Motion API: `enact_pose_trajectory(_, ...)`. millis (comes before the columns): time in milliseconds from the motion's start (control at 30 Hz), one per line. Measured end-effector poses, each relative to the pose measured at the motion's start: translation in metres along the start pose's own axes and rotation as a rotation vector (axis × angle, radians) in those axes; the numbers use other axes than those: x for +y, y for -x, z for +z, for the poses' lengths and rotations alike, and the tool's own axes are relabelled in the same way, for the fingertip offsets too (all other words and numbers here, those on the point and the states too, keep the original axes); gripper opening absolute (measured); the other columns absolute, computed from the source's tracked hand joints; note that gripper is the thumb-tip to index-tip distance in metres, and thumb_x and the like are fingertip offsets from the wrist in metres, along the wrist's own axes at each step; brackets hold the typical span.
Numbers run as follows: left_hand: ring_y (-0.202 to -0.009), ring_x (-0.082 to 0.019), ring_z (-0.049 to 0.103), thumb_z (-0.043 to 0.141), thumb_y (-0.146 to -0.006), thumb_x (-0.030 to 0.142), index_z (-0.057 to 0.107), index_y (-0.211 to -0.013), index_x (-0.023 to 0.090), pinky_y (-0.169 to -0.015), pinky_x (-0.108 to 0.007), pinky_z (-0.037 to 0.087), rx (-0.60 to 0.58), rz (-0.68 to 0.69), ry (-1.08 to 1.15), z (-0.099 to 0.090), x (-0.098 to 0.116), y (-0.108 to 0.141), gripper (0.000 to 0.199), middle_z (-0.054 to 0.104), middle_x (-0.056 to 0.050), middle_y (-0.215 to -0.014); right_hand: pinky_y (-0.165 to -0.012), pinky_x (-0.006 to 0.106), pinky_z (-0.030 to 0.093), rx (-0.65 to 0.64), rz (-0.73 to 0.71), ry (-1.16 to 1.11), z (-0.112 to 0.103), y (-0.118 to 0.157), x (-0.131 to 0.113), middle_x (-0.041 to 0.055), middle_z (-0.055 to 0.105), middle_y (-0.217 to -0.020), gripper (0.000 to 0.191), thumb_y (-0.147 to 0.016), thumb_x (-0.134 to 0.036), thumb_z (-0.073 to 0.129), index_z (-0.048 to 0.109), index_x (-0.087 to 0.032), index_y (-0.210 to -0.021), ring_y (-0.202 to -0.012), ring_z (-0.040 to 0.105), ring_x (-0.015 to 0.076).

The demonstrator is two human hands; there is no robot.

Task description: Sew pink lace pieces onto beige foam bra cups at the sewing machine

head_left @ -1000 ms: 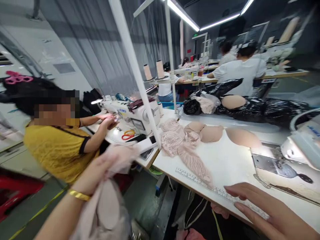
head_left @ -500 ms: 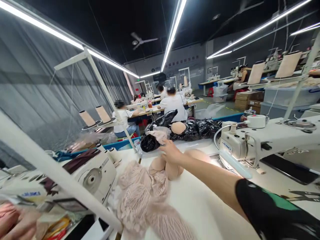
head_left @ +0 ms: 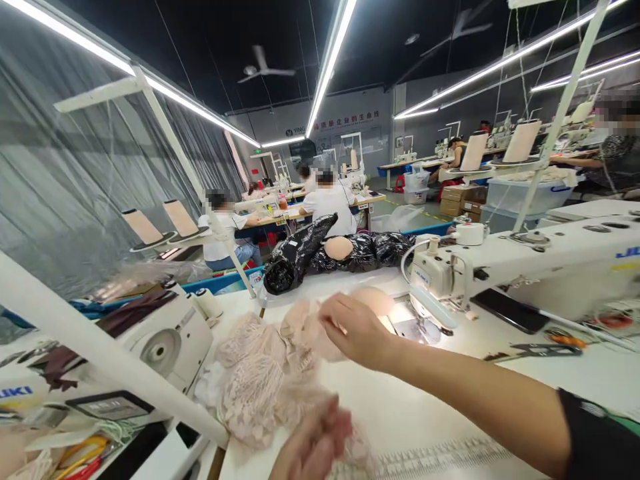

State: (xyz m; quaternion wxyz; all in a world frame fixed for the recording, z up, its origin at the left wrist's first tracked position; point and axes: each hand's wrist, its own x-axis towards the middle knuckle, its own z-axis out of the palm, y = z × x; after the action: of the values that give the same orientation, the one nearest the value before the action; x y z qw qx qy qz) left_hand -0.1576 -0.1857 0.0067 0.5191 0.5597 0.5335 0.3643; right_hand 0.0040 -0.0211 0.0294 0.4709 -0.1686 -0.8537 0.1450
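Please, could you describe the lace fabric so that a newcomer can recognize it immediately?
Find the white sewing table directly in front. Near its left edge, left of the right hand, lies the crumpled, pale pink-beige lace fabric. Its wavy, textured pattern sets it apart from the smooth, rounded beige cup behind that hand.
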Motion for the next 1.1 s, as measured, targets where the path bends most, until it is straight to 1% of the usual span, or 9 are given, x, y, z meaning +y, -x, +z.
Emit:
enact_pose_trajectory(100, -0.126, -0.039, 0.058, 0.069, -0.074, 0.078, 0.068, -0.126, 0.022, -0.105, -0.053, 0.047, 0.083, 0.085, -0.005, 0.04, 0.003, -0.03, 0.076, 0.066, -0.017, -0.131, -0.079, 0.031, 0.054, -0.067, 0.023, -0.233, -0.04, 0.052, -0.038, 0.0066, 0.067, -0.095, 0.012, -0.098, -0.015, 0.051, 0.061, -0.021, -0.099, -0.09, 0.063, 0.0186)
enact_pose_trajectory(167, -0.116, -0.038, 0.061, 0.074, -0.072, 0.076, 0.072, -0.113, 0.018, -0.099, -0.051, 0.05, 0.055, 0.049, -0.056, 0.061, 0.012, -0.048, 0.071, 0.071, -0.016, -0.116, -0.083, 0.031, 0.055, -0.109, 0.16, -0.32, -0.069, 0.078, -0.051, 0.0067, 0.07, -0.099, 0.016, -0.099, -0.015, 0.051, 0.065, -0.021, -0.105, -0.093, 0.066, 0.0177)
enact_pose_trajectory(333, -0.086, -0.026, 0.066, 0.072, -0.081, 0.065, 0.074, -0.1, 0.016, -0.075, -0.035, 0.053, -0.383, -0.088, 0.146, 0.086, 0.038, -0.077, 0.052, 0.073, -0.008, -0.087, -0.099, 0.036, 0.05, -0.09, 0.368, -0.265, -0.136, 0.12, -0.042, 0.0098, 0.067, -0.125, 0.033, -0.101, -0.026, 0.057, 0.062, -0.023, -0.133, -0.118, 0.061, 0.0201)
enact_pose_trajectory(400, -0.076, -0.021, 0.064, 0.077, -0.079, 0.059, 0.076, -0.094, 0.015, -0.07, -0.03, 0.05, -0.568, -0.181, 0.198, 0.09, 0.042, -0.088, 0.046, 0.073, -0.006, -0.081, -0.107, 0.04, 0.043, -0.208, 0.429, -0.316, -0.151, 0.13, -0.031, 0.0109, 0.059, -0.139, 0.061, -0.092, -0.035, 0.073, 0.05, -0.024, -0.147, -0.132, 0.051, 0.0241)
enact_pose_trajectory(467, -0.067, -0.016, 0.058, 0.081, -0.077, 0.054, 0.077, -0.083, 0.013, -0.066, -0.027, 0.046, -0.657, -0.265, 0.181, 0.094, 0.044, -0.101, 0.041, 0.07, -0.003, -0.074, -0.099, 0.038, 0.046, -0.355, 0.548, -0.507, -0.156, 0.138, -0.018, 0.0082, 0.064, -0.124, 0.074, -0.082, -0.044, 0.082, 0.049, -0.023, -0.145, -0.118, 0.057, 0.0234)
enact_pose_trajectory(567, -0.072, -0.017, 0.06, 0.082, -0.077, 0.053, 0.076, -0.083, 0.013, -0.071, -0.028, 0.048, -0.61, -0.268, 0.229, 0.101, 0.045, -0.123, 0.04, 0.07, -0.004, -0.076, -0.07, 0.026, 0.043, -0.279, 0.803, -0.744, -0.151, 0.148, 0.001, -0.0022, 0.058, -0.083, 0.046, -0.082, -0.054, 0.078, 0.063, -0.018, -0.105, -0.077, 0.055, 0.0141)
enact_pose_trajectory(733, -0.088, -0.018, 0.061, 0.089, -0.072, 0.043, 0.07, -0.108, 0.016, -0.082, -0.03, 0.049, -0.467, -0.205, 0.293, 0.112, 0.041, -0.152, 0.049, 0.068, -0.004, -0.095, -0.065, 0.024, 0.036, 0.082, 1.022, -0.705, -0.149, 0.168, 0.028, -0.0034, 0.05, -0.077, 0.048, -0.08, -0.063, 0.075, 0.055, -0.019, -0.084, -0.072, 0.046, 0.0135)
enact_pose_trajectory(933, -0.063, -0.009, 0.043, 0.09, -0.07, 0.049, 0.061, -0.079, 0.015, -0.059, -0.021, 0.035, -0.259, -0.132, 0.183, 0.123, 0.035, -0.174, 0.045, 0.05, 0.005, -0.069, -0.058, 0.024, 0.026, -0.227, 0.956, -0.525, -0.175, 0.18, 0.056, -0.0056, 0.038, -0.07, 0.049, -0.088, -0.063, 0.065, 0.046, -0.02, -0.074, -0.064, 0.034, 0.0117)
enact_pose_trajectory(1100, -0.062, -0.01, 0.038, 0.084, -0.072, 0.057, 0.062, -0.076, 0.016, -0.056, -0.022, 0.03, -0.224, -0.085, 0.113, 0.127, 0.029, -0.181, 0.047, 0.047, 0.004, -0.068, -0.071, 0.027, 0.039, -0.325, 0.833, -0.429, -0.175, 0.164, 0.075, -0.0009, 0.057, -0.088, 0.028, -0.088, -0.044, 0.073, 0.062, -0.021, -0.1, -0.082, 0.051, 0.0171)
